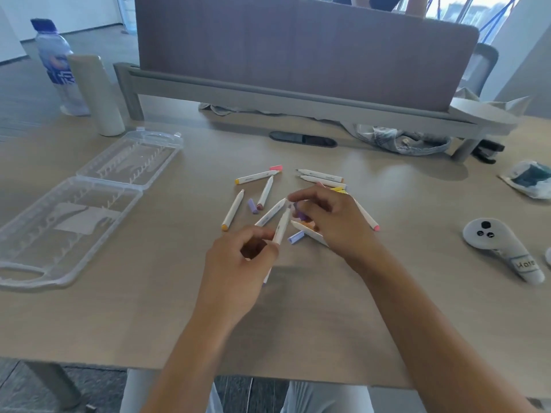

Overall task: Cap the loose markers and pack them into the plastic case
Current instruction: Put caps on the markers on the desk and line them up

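Packing has not begun: clear plastic case point(89, 201) lies open, well left of the loose markers point(265, 193) scattered mid-tabletop point(387, 323). Left hand point(238, 272) grips an uncapped marker point(281, 226); right hand point(331, 217) pinches a purple cap point(299, 214) near its tip.

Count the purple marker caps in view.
3. One purple cap lies on the desk among the markers on the left, a second lies between the hands, and a third is pinched in the right hand. More may be hidden under the hands.

arms: bare, no sleeves | wrists: no watch/rings seen | legs point(325, 396): light grey trousers
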A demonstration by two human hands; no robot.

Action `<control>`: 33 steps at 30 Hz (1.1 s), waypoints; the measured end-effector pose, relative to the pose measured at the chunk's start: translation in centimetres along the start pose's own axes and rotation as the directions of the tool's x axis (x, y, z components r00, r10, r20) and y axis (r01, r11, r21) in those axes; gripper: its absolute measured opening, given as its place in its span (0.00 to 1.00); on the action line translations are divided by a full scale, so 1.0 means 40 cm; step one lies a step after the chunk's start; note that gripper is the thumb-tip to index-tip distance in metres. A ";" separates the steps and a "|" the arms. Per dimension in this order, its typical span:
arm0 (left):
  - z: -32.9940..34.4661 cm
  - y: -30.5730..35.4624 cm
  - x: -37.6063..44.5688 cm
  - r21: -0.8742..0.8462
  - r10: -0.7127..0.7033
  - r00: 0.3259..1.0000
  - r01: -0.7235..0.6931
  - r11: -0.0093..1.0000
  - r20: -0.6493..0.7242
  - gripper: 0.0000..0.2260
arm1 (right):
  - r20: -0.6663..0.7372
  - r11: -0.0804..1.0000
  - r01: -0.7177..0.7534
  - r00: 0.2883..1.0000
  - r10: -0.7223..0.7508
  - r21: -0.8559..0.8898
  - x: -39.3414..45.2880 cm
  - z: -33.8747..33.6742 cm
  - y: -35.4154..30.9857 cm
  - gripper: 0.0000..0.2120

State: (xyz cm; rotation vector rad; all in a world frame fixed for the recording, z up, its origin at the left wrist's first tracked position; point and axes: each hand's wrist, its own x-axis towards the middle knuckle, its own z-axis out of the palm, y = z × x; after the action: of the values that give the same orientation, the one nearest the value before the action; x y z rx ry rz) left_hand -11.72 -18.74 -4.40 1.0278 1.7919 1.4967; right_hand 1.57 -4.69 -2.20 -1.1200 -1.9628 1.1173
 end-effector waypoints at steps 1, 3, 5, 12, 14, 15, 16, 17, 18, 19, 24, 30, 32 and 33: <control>0.007 0.001 -0.006 0.015 0.009 1.000 -0.010 1.000 0.025 0.07 | -0.005 0.994 -0.035 0.999 0.036 0.104 -0.009 -0.009 0.001 0.11; 0.023 0.004 -0.020 0.053 0.035 0.997 -0.038 0.998 0.062 0.06 | -0.003 0.948 -0.112 0.993 0.118 0.299 -0.024 -0.025 0.000 0.09; 0.038 0.007 -0.033 0.085 0.038 0.996 -0.045 0.995 0.079 0.06 | -0.001 0.893 -0.153 0.986 0.169 0.424 -0.038 -0.040 -0.003 0.07; 0.066 0.009 -0.070 0.122 0.049 0.996 -0.057 0.991 0.068 0.06 | -0.018 0.937 -0.079 0.996 0.091 0.340 -0.091 -0.066 0.004 0.06; 0.068 0.007 -0.081 0.135 0.050 0.997 -0.058 0.989 0.065 0.06 | -0.057 0.948 -0.045 0.996 0.067 0.316 -0.104 -0.073 0.006 0.06; 0.068 0.006 -0.086 0.130 0.050 0.997 -0.057 0.990 0.062 0.06 | -0.079 0.950 -0.031 0.995 0.059 0.311 -0.110 -0.079 0.007 0.06; 0.069 0.005 -0.091 0.125 0.049 0.997 -0.056 0.991 0.059 0.06 | -0.087 0.952 -0.027 0.995 0.056 0.304 -0.116 -0.085 0.007 0.06; 0.070 0.004 -0.096 0.122 0.048 0.997 -0.055 0.991 0.059 0.06 | -0.080 0.957 -0.034 0.995 0.060 0.289 -0.122 -0.088 0.008 0.06; 0.071 0.003 -0.100 0.121 0.046 0.997 -0.053 0.991 0.061 0.06 | -0.061 0.963 -0.045 0.996 0.064 0.267 -0.130 -0.090 0.009 0.06; 0.072 0.003 -0.105 0.119 0.044 0.997 -0.051 0.992 0.065 0.06 | -0.039 0.969 -0.053 0.997 0.064 0.243 -0.140 -0.089 0.010 0.06; 0.069 0.002 -0.122 0.130 0.040 0.997 -0.049 0.990 0.071 0.05 | -0.008 0.982 -0.028 1.000 0.030 0.188 -0.182 -0.073 0.014 0.06; 0.070 0.008 -0.129 0.152 0.035 0.998 -0.042 0.988 0.052 0.05 | -0.037 0.963 -0.072 0.996 0.085 0.259 -0.193 -0.050 0.008 0.05; 0.065 0.009 -0.126 0.190 0.047 0.999 -0.048 0.981 0.010 0.05 | -0.055 0.970 -0.057 0.996 0.072 0.238 -0.189 -0.039 0.006 0.05; 0.063 0.011 -0.124 0.206 0.052 0.999 -0.048 0.977 -0.011 0.05 | -0.060 0.972 -0.046 0.996 0.062 0.230 -0.187 -0.032 0.005 0.05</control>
State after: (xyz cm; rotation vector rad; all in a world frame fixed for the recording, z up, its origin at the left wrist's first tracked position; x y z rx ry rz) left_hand -6.91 -21.57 -4.67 1.1712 1.9773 1.3735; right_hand 6.09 -10.77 -2.49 -1.0778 -1.7118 1.2811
